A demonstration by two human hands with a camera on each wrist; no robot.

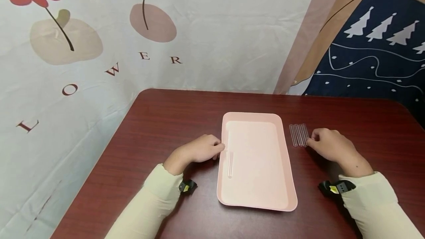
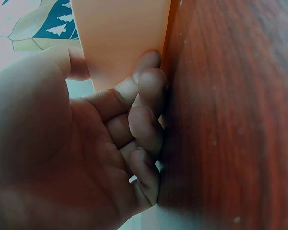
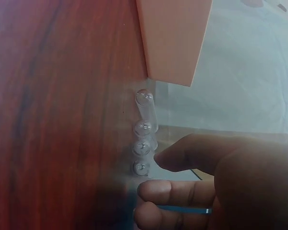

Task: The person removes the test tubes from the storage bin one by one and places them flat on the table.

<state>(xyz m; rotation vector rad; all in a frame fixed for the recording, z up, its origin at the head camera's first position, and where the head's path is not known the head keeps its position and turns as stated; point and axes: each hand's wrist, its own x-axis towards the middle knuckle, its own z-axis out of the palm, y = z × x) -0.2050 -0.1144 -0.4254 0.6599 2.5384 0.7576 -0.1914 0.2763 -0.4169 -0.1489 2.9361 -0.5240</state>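
My left hand (image 1: 202, 148) holds the left rim of a shallow pink tray (image 1: 259, 198). Its thumb lies over the edge and its fingers curl against the outer wall (image 2: 120, 43). Inside the tray, a clear test tube (image 1: 230, 165) lies along the left side, with a fainter tube (image 1: 227, 140) behind it. To the right of the tray, several clear test tubes (image 1: 297, 135) lie side by side on the table. My right hand (image 1: 332, 145) is at the rightmost one, thumb and index finger apart. Rounded tube ends (image 3: 143, 128) show in the right wrist view.
The dark red wooden table (image 1: 159, 121) carries the tray and tubes. Behind it hangs a light printed cloth (image 1: 225, 47) with flowers and letters. A dark blue patch with white trees (image 1: 375, 58) shows at the right. Black wrist cameras (image 1: 187, 186) sit at both cuffs.
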